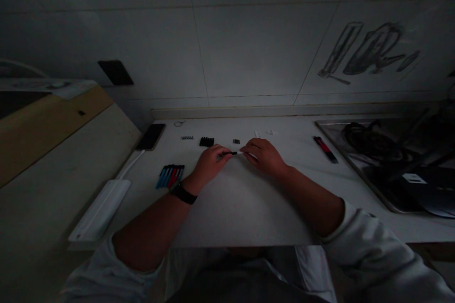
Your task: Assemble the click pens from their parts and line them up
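Hands [209, 163] [265, 156]: two; pen [229, 154]: perhaps one.

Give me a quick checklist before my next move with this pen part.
1. Left hand pinches the pen part: ok.
2. Right hand grip on its other end: cannot tell, fingers hide it.
3. Part held above the table, not resting on it: cannot tell.
4. Pens lie together, apart from the left hand: ok.
5. Caps lie behind the hands, untouched: ok.
6. Light for small work: not ok, very dim.
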A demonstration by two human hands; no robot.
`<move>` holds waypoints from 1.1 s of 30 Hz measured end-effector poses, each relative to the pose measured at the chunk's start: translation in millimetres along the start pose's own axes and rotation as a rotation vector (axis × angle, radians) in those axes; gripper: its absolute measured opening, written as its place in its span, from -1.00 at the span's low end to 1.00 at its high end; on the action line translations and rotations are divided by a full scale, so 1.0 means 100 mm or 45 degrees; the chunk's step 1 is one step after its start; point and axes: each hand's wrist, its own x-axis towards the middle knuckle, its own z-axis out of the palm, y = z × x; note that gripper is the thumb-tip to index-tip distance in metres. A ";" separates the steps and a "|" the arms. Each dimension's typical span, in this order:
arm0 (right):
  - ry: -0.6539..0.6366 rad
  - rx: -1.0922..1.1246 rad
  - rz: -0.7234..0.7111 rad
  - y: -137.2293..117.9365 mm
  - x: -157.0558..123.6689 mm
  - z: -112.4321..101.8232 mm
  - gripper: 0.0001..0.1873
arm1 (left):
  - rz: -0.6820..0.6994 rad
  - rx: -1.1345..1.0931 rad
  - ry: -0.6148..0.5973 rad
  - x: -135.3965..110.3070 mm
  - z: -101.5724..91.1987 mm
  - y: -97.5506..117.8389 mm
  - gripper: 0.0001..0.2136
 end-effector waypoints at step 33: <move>0.006 -0.008 -0.030 -0.01 0.00 0.01 -0.74 | -0.006 -0.077 -0.064 0.00 0.00 -0.02 -0.78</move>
